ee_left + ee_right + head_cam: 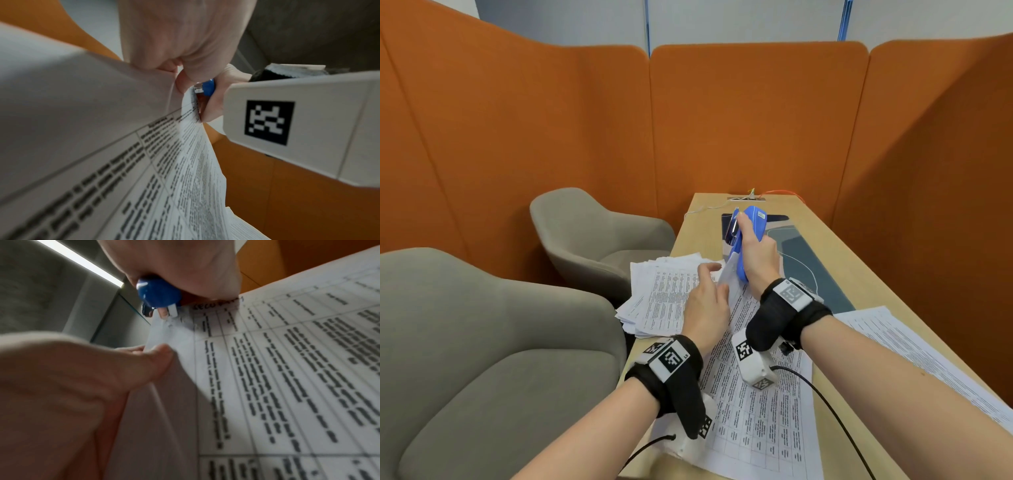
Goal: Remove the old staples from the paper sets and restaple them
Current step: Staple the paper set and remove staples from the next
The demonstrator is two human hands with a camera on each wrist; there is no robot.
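Note:
My right hand [751,240] grips a blue stapler [748,236] upright above the table, its metal mouth pointing up. The stapler's lower end [158,293], with a small metal tab, sits at the raised top corner of a printed paper set [753,394]. My left hand [710,284] pinches that corner between thumb [160,356] and fingers just below the stapler. The rest of the paper set [287,369] lies flat on the wooden table [859,274] under both wrists. In the left wrist view the stapler [208,88] shows past my left hand [180,40]. No staple is visible.
A loose pile of printed sheets [657,294] lies at the table's left edge. More sheets [914,346] lie at the right, and a dark desk mat [801,260] behind the hands. Two grey chairs [592,233] stand left. Orange partitions [756,120] enclose the booth.

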